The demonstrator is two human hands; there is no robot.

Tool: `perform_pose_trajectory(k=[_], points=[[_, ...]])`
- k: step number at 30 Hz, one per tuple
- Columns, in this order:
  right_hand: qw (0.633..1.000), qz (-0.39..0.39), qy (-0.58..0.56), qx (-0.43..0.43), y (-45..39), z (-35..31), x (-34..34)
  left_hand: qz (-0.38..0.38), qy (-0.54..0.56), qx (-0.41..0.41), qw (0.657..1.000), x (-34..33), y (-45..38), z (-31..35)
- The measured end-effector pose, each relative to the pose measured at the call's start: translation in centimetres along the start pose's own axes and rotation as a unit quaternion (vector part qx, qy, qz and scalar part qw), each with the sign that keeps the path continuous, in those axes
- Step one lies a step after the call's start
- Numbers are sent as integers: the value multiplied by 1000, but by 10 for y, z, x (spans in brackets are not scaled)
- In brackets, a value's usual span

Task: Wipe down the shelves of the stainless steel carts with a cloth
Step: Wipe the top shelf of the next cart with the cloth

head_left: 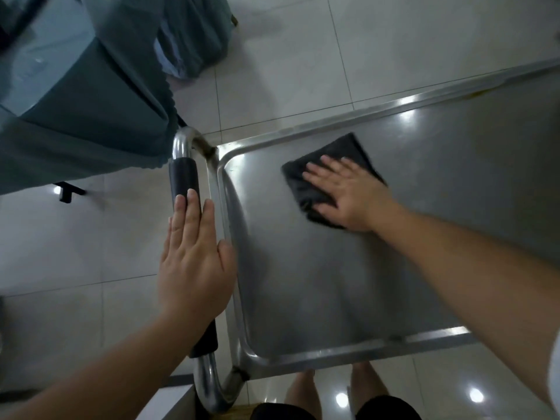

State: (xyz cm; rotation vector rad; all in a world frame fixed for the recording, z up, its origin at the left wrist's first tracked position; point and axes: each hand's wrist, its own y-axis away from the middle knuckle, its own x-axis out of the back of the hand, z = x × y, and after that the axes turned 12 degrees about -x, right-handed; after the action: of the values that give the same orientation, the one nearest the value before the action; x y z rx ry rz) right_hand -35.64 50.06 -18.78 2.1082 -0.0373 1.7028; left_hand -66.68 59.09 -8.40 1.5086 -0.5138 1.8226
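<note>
The stainless steel cart's top shelf (318,292) fills the middle and right of the view, a shallow tray with a raised rim. A dark grey cloth (330,156) lies folded on it near the far left corner. My right hand (351,192) presses flat on the cloth with straight, spread fingers. My left hand (194,256) rests flat, fingers straight, on the cart's handle (183,177), a chrome tube with a black grip along the shelf's left end.
A table draped in teal cloth (91,122) stands close to the handle at the upper left. More teal fabric (194,34) hangs behind it. Light floor tiles (288,56) surround the cart. My legs (333,392) stand at the near edge.
</note>
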Motion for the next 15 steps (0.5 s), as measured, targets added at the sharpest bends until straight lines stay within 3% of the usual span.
perform_pose_trajectory(k=[3,6,8,10,13,15], points=[[971,44,-64,-224,-3,90,14,-3,-3,-1,1000,-1,0,-1],[876,71,-123,-461,-8,119,17,-3,-3,0,1000,-2,0,0],[822,88,-150,-543,-22,94,19,-3,2,3,1000,-1,-1,2],[824,102,-165,-533,-40,46,19,-4,8,6,1000,1,-1,4],[893,93,-156,-412,-58,-50,12,-8,15,10,1000,5,-3,8],[948,60,-134,-283,-64,-116,7,-6,18,15,1000,7,-3,12]])
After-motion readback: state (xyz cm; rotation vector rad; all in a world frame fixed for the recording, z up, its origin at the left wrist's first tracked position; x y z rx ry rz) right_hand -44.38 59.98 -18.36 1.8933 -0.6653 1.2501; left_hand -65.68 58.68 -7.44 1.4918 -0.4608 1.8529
